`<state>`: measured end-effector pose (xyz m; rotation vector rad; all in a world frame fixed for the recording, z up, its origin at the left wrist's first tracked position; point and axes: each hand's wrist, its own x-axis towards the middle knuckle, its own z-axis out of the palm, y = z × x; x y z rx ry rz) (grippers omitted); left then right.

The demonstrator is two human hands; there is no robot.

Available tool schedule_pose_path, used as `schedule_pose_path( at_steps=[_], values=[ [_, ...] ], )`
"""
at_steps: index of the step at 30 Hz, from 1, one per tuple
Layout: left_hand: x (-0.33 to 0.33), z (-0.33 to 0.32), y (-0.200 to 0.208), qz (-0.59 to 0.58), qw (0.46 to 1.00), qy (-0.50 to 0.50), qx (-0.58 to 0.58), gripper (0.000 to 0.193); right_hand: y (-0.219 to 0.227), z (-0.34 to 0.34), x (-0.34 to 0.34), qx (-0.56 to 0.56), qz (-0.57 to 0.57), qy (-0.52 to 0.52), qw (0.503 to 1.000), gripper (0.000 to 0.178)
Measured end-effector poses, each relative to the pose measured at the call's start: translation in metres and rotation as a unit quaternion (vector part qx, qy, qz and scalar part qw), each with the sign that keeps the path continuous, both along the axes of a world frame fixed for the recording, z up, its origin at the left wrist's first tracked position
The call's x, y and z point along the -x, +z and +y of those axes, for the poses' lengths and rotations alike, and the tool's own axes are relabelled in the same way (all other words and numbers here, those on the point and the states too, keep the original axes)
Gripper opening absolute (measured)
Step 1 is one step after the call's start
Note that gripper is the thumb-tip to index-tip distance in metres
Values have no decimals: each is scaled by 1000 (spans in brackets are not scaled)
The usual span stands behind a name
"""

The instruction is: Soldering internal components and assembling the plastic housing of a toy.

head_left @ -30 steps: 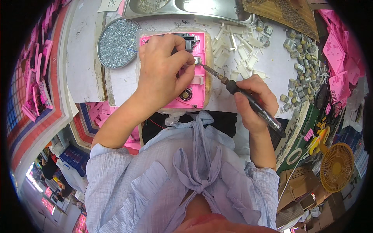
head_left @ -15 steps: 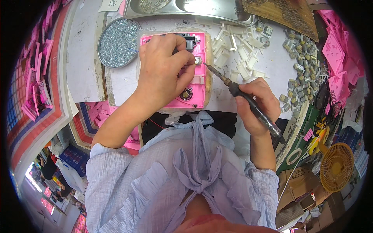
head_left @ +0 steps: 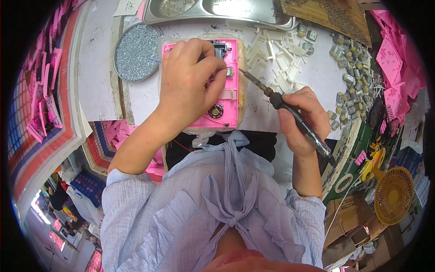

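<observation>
My right hand (head_left: 318,119) grips a black-handled soldering iron (head_left: 277,100), its tip pointing up and left. That tip is a little to the right of a small silver motor (head_left: 229,72) in an open pink plastic casing (head_left: 232,108). My left hand (head_left: 186,84) lies over the casing, thumb and fingers pinched beside the motor. Whatever the pinch holds is hidden by the fingers. A thin blue wire (head_left: 154,60) sticks out at the left of this hand. In the lower part of the casing sits a round black part (head_left: 216,110) like a small speaker.
A round dish of screws (head_left: 137,52) stands left of the casing. White plastic parts (head_left: 282,59) and loose small motors (head_left: 351,86) lie to the right. Behind are a metal compartment tray (head_left: 247,8) and a brown board (head_left: 328,16). A yellow fan (head_left: 394,195) is at far right.
The soldering iron's tip has drawn back from the motor, as my right hand shifted slightly right and down. My left hand keeps its pinch beside the motor.
</observation>
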<state>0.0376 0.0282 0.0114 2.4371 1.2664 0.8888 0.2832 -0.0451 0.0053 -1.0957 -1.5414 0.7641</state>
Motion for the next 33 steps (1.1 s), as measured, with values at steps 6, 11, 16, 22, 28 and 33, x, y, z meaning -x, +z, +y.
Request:
schedule_pose_path(
  at_steps=[6, 11, 16, 22, 28, 33],
  values=[
    [-3, 1, 2, 43, 999, -6, -24, 11, -3, 6, 4, -10, -11, 9, 1000, 28],
    [-2, 2, 1, 52, 998, -9, -25, 12, -3, 9, 7, -13, -21, 17, 1000, 28],
    [-2, 1, 3, 67, 998, -10, -18, 11, -1, 12, 12, -46, -62, 21, 997, 31],
    [-3, 2, 4, 72, 997, -13, -20, 10, 2, 7, 22, -103, -133, 9, 986, 33],
    [-3, 1, 5, 85, 996, -10, -26, 9, 3, 3, 20, -124, -155, 12, 980, 33],
    [-4, 0, 8, 94, 995, -10, -30, 9, 8, 3, 14, -127, -146, -1, 981, 33]
  ],
)
